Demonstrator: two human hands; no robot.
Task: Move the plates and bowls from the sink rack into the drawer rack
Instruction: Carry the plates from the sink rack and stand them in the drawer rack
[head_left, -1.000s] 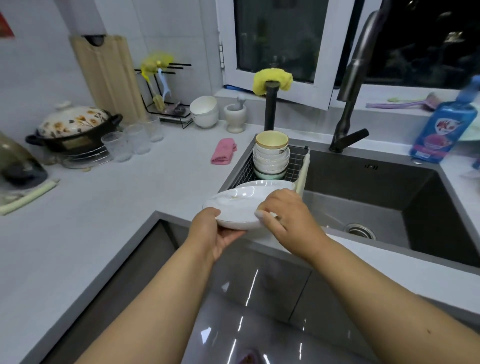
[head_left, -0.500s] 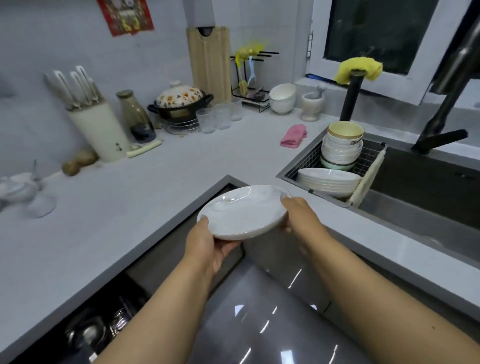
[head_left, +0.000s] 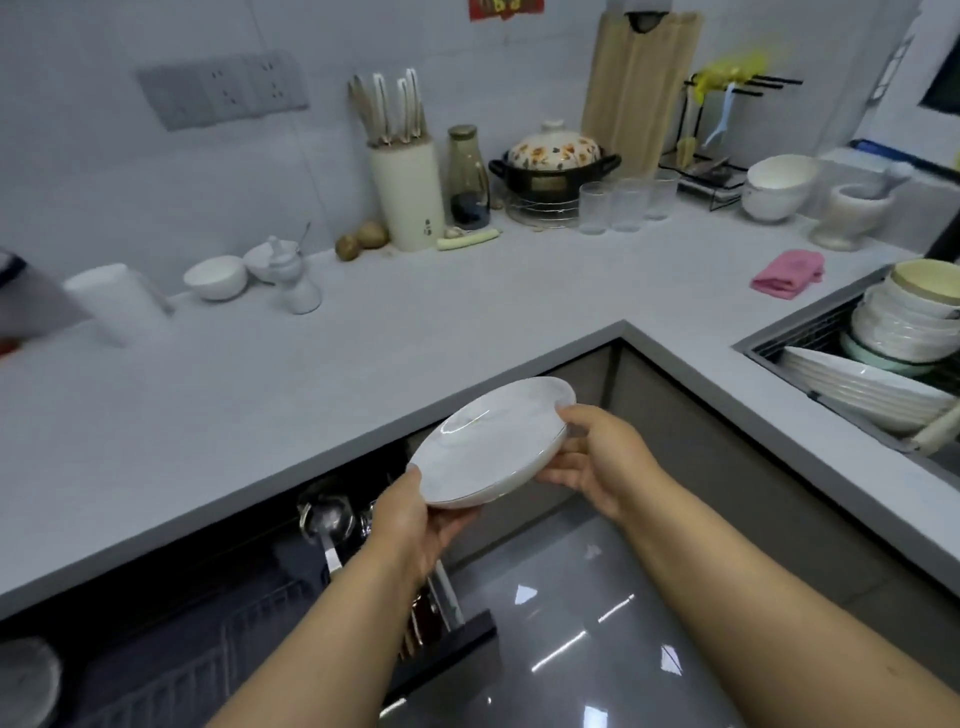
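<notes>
Open drawer rack at bottom left, ladle inside. Above it, left hand grips white plate at near rim, right hand grips far rim; plate tilted, in air. Further right, sink rack w/ stacked plates & bowls.

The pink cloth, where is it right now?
In the head view the pink cloth lies on the right of the counter, between the stone mortar behind it and the sink rack in front.
</notes>
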